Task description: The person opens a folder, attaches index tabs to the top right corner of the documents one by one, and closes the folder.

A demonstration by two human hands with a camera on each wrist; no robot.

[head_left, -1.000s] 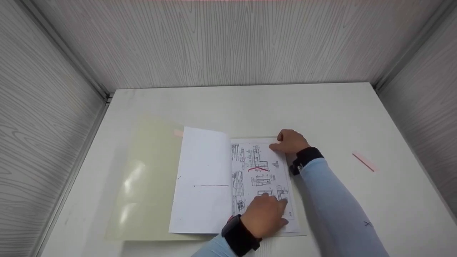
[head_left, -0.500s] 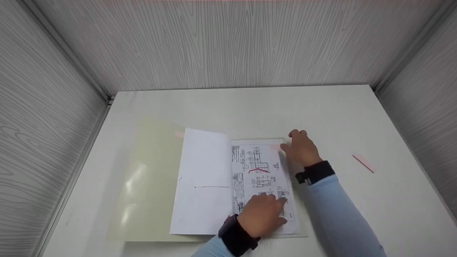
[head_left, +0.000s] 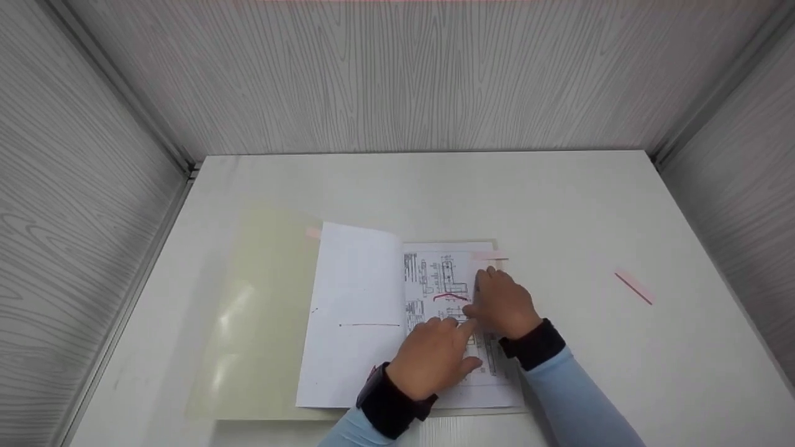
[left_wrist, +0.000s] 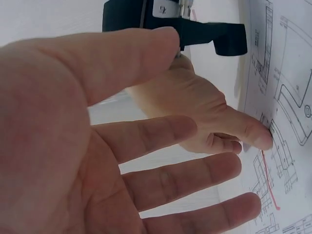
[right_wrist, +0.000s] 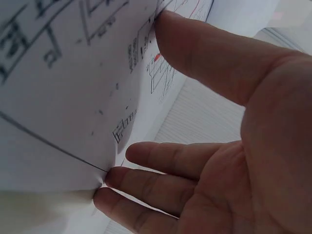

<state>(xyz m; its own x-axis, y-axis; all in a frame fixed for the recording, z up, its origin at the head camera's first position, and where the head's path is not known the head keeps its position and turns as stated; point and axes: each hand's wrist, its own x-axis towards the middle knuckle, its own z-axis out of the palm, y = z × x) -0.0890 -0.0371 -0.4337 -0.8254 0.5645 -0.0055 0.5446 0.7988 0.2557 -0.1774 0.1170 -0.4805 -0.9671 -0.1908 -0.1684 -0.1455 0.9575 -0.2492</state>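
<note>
A bound booklet of technical drawings lies open on the table, its blank-backed white page [head_left: 354, 310] turned left over a pale yellow-green plastic cover [head_left: 248, 347]. On its right side shows a printed drawing page [head_left: 428, 267] with a red pen mark. My left hand [head_left: 435, 357] is over this page's lower part, fingers extended. My right hand [head_left: 504, 304] touches the page's right side, thumb on the print and straight fingertips at the edge in the right wrist view. Just above it, a pink sticky tab [head_left: 489, 255] sticks out past the page edge.
Another pink tab with a red edge [head_left: 633, 288] lies on the white table [head_left: 577, 205] at right. A third pale pink tab [head_left: 312, 233] shows at the turned page's top left. Grey wood-grain panels [head_left: 397, 74] stand at the back and both sides.
My right hand has come down and left from the page's upper right corner, uncovering the pink tab there. My left hand has shifted slightly up and left over the drawing.
</note>
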